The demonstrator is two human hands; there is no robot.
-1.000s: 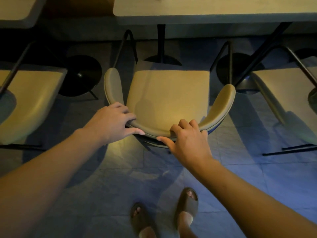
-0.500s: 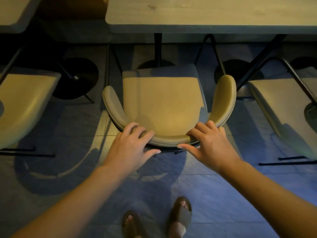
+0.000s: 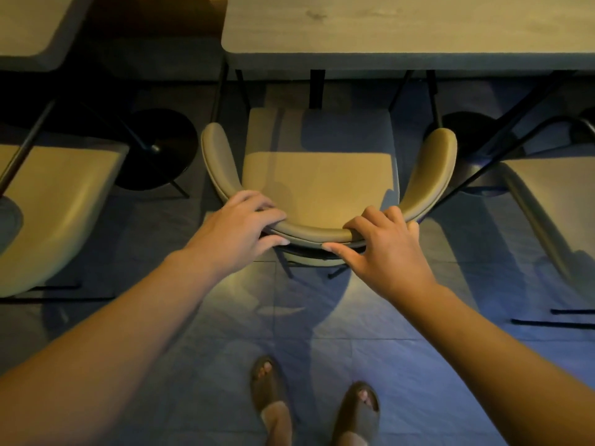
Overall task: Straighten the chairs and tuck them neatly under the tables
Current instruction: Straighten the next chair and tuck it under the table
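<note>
A tan padded chair [image 3: 318, 181] with a curved backrest stands square in front of a light wooden table [image 3: 402, 30], its front legs under the table's edge. My left hand [image 3: 240, 231] grips the left part of the backrest curve. On the right part of the same curve, my right hand [image 3: 384, 244] holds the rail with the thumb beneath it. The seat's far end lies in the table's shadow.
Another tan chair [image 3: 58, 214] stands at the left, angled, and one more [image 3: 553, 201] at the right. A second table [image 3: 29, 24] is at the top left. Round black table bases [image 3: 161, 149] sit on the tiled floor. My sandalled feet [image 3: 273, 400] are below.
The chair has turned from a skewed angle to square with the table and slid closer to it. Both hands have shifted apart along the backrest.
</note>
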